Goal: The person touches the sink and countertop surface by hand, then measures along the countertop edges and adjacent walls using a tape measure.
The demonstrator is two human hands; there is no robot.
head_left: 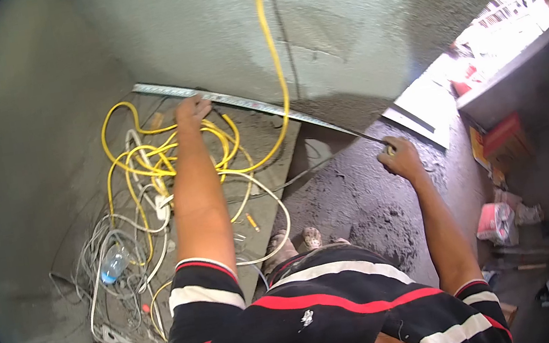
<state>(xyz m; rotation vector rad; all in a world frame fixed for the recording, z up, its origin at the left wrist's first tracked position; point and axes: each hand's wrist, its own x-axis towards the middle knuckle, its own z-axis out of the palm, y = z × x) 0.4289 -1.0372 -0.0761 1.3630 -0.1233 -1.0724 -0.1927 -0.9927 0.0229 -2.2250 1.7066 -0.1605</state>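
A pale measuring tape blade (258, 106) stretches along the foot of the wall, from the far corner toward the right. My right hand (400, 158) is closed around the tape measure at the blade's near end; its case is mostly hidden by the fingers. My left hand (193, 111) reaches to the blade partway along, fingers stretched out and touching it. Beneath my left arm lies a tangle of yellow cable (140, 164) and white cable (280, 202). The yellow cable also runs up in front of the wall.
A clear plastic bottle (115, 262) lies among grey wires at the left. Rough wet-looking mortar (372, 214) covers the floor by my feet. On the right are a red box (505, 139), a pink-and-white package (496, 223) and a bright opening beyond a low wall (516, 67).
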